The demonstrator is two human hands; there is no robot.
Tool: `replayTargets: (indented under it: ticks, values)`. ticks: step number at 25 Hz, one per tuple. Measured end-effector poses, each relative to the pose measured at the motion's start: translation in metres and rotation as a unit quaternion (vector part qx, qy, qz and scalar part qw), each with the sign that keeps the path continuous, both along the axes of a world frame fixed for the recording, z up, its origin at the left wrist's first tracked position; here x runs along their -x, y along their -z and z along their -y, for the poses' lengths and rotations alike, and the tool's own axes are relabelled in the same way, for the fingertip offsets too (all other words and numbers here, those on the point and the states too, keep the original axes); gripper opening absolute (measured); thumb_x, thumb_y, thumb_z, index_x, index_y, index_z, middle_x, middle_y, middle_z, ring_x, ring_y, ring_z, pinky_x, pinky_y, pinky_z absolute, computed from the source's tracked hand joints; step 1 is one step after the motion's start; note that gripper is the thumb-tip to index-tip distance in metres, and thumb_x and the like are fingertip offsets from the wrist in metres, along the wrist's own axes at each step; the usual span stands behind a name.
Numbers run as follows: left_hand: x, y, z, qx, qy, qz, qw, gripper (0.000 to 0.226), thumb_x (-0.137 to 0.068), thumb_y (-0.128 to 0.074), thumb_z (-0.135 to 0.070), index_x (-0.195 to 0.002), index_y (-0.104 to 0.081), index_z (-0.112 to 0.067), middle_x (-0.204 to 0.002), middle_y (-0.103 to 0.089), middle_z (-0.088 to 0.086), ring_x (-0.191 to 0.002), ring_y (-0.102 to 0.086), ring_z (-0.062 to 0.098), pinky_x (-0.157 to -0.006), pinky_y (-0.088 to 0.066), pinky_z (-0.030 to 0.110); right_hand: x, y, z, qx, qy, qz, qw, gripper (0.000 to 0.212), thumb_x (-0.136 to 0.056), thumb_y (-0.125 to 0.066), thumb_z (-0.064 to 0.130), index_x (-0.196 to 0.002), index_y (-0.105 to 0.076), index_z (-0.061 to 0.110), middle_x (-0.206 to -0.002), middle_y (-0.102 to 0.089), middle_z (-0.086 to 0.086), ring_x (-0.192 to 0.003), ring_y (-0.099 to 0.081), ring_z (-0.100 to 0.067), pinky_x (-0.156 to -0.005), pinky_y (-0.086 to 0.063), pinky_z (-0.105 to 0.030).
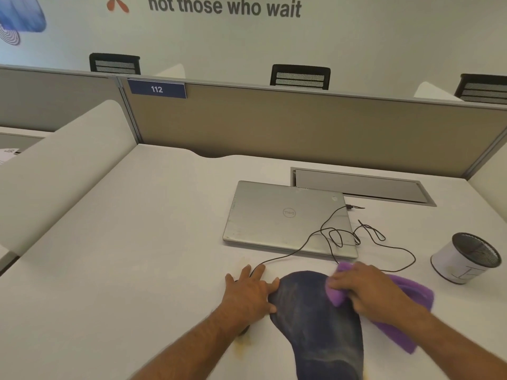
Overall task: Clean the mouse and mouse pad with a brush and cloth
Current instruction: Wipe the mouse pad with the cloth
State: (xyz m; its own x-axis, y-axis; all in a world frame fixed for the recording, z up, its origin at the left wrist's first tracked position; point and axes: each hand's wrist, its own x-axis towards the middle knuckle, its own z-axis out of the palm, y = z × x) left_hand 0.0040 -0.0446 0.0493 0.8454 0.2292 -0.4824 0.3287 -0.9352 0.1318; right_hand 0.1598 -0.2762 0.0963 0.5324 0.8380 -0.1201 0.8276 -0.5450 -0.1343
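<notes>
A dark blue mouse pad [318, 325] lies on the white desk near the front edge. My right hand [367, 289] grips a bunched purple cloth [403, 325] and presses it on the pad's upper right part. My left hand [247, 292] lies flat with spread fingers just left of the pad, its thumb and index finger touching the pad's edge. The mouse is almost wholly hidden under that hand; only a dark bit [244, 331] shows below the wrist. Its black cable [299, 249] runs out from under the fingers. No brush is in view.
A closed silver laptop [274, 218] lies behind the pad with the looped cable across its right corner. A mesh-topped white cup [463, 259] stands at the right. A cable hatch [362, 185] sits behind the laptop. Yellowish stains [242, 345] mark the desk near my left wrist.
</notes>
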Motion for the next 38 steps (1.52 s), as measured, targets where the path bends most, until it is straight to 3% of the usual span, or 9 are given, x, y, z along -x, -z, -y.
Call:
replayTargets:
  ticks: [5, 12, 18, 22, 28, 31, 34, 36, 38]
  values:
    - [-0.001, -0.002, 0.001, -0.002, -0.004, -0.005, 1.000, 0.072, -0.096, -0.053, -0.059, -0.156, -0.016, -0.044, -0.168, 0.001, 0.000, -0.153, 0.004, 0.031, -0.117, -0.007, 0.066, 0.059, 0.042, -0.056, 0.018, -0.130, 0.008, 0.991, 0.047, -0.084, -0.057, 0.026, -0.128, -0.051, 0.041, -0.139, -0.050, 0.016, -0.124, -0.043, -0.020, -0.100, -0.035, -0.041]
    - [0.002, 0.000, 0.001, 0.011, -0.014, 0.006, 1.000, 0.069, -0.097, -0.055, -0.055, -0.155, -0.019, -0.046, -0.168, 0.000, -0.001, -0.153, 0.004, 0.029, -0.116, -0.006, 0.067, 0.029, 0.036, 0.010, 0.074, -0.052, 0.029, 0.995, 0.054, -0.087, -0.053, 0.022, -0.135, -0.043, 0.044, -0.146, -0.040, 0.021, -0.126, -0.037, -0.015, -0.098, -0.031, -0.035]
    - [0.001, -0.001, 0.004, 0.016, -0.023, 0.004, 1.000, 0.070, -0.097, -0.055, -0.055, -0.156, -0.019, -0.045, -0.168, 0.001, -0.001, -0.154, 0.006, 0.030, -0.117, -0.004, 0.067, 0.017, -0.002, 0.036, 0.114, -0.019, 0.027, 0.993, 0.032, -0.079, -0.048, 0.025, -0.105, -0.058, 0.040, -0.095, -0.059, 0.018, -0.091, -0.042, -0.008, -0.072, -0.027, -0.028]
    - [0.002, -0.003, 0.005, 0.013, -0.025, 0.007, 1.000, 0.069, -0.097, -0.055, -0.054, -0.156, -0.020, -0.045, -0.168, -0.001, -0.001, -0.154, 0.005, 0.030, -0.117, -0.005, 0.067, 0.058, 0.002, -0.008, -0.030, -0.084, -0.008, 0.996, 0.046, -0.082, -0.055, 0.019, -0.122, -0.057, 0.041, -0.124, -0.059, 0.023, -0.109, -0.046, -0.013, -0.089, -0.034, -0.031]
    - [0.003, -0.001, 0.005, 0.006, -0.026, 0.009, 1.000, 0.070, -0.097, -0.054, -0.056, -0.156, -0.018, -0.046, -0.169, -0.001, -0.001, -0.154, 0.005, 0.030, -0.118, -0.006, 0.067, 0.081, 0.034, -0.021, 0.006, -0.124, 0.012, 0.992, 0.047, -0.084, -0.057, 0.026, -0.129, -0.052, 0.037, -0.141, -0.047, 0.018, -0.128, -0.038, -0.019, -0.097, -0.033, -0.039]
    - [0.004, -0.002, 0.006, 0.010, -0.029, 0.011, 0.999, 0.069, -0.098, -0.054, -0.055, -0.156, -0.018, -0.046, -0.168, -0.002, -0.002, -0.154, 0.005, 0.030, -0.118, -0.005, 0.067, 0.058, 0.033, 0.023, 0.018, -0.109, 0.005, 0.994, 0.049, -0.081, -0.059, 0.026, -0.127, -0.053, 0.041, -0.136, -0.047, 0.026, -0.122, -0.043, -0.015, -0.090, -0.035, -0.035]
    - [0.002, -0.002, 0.007, 0.011, -0.032, 0.011, 0.999, 0.069, -0.098, -0.055, -0.053, -0.156, -0.020, -0.045, -0.168, -0.003, -0.001, -0.154, 0.003, 0.030, -0.118, -0.007, 0.066, 0.036, 0.021, 0.057, 0.055, -0.085, 0.026, 0.995, 0.036, -0.063, -0.067, 0.032, -0.096, -0.066, 0.047, -0.104, -0.066, 0.029, -0.088, -0.060, -0.010, -0.063, -0.031, -0.025]
    - [0.003, -0.003, 0.007, 0.007, -0.033, 0.010, 0.999, 0.068, -0.098, -0.055, -0.053, -0.156, -0.020, -0.045, -0.168, -0.003, -0.001, -0.154, 0.003, 0.030, -0.118, -0.008, 0.066, 0.028, 0.009, 0.063, 0.074, -0.063, 0.019, 0.995, 0.017, -0.071, -0.058, 0.031, -0.082, -0.060, 0.045, -0.090, -0.065, 0.021, -0.082, -0.051, -0.007, -0.064, -0.029, -0.025]
    - [0.003, -0.004, 0.008, 0.010, -0.030, 0.006, 0.999, 0.069, -0.098, -0.054, -0.054, -0.156, -0.018, -0.045, -0.169, -0.001, -0.001, -0.154, 0.004, 0.029, -0.119, -0.009, 0.065, 0.034, 0.003, 0.052, 0.030, -0.042, -0.031, 0.998, 0.026, -0.073, -0.050, 0.024, -0.082, -0.059, 0.046, -0.091, -0.065, 0.020, -0.083, -0.044, -0.004, -0.071, -0.036, -0.024]
